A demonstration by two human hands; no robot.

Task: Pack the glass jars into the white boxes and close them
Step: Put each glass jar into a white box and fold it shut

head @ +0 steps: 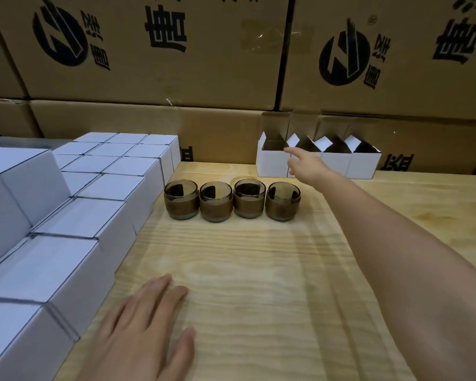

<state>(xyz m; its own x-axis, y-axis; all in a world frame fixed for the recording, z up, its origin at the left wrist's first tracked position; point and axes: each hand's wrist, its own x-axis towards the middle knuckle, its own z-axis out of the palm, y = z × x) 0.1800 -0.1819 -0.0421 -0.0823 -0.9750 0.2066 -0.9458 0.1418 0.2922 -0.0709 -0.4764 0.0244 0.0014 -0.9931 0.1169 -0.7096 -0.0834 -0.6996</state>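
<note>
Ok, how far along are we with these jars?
Done: the closed white boxes stacked on the left look finished, though their contents are hidden. In hand: the right hand reaches toward the four open boxes at the back, fingers straight, holding nothing; the left hand rests flat on the table. Left: all four glass jars stand unpacked in a row, and those boxes need filling and closing.

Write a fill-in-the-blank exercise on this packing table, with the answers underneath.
1. ____ glass jars stand in a row on the wooden table.
2. The right hand stretches toward the row of ____ open white boxes.
3. The left hand lies flat on the table, holding ____.
4. Closed white boxes are stacked to the jars' ____.
Missing words: four; four; nothing; left.
</note>
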